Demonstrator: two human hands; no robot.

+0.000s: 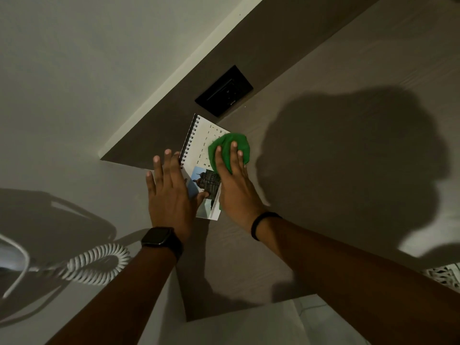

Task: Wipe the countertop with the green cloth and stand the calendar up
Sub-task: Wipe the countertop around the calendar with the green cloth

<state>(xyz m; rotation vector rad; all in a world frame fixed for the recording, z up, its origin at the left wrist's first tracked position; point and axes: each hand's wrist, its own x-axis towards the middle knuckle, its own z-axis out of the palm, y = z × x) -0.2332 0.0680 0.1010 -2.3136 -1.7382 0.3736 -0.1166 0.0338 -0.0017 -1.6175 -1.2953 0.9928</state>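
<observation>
Both hands flat, fingers spread: left hand [169, 192] on calendar [199, 155] spiral edge, right hand [234, 185] pressing green cloth [230, 143] onto calendar, lying flat on countertop [323, 170].

Calendar [199, 148] partly hidden under hands; date numbers too small.

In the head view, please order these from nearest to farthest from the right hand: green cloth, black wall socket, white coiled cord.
From the right hand:
1. green cloth, under its fingers.
2. black wall socket, beyond, on the back panel.
3. white coiled cord, far left, past the left wrist.
</observation>
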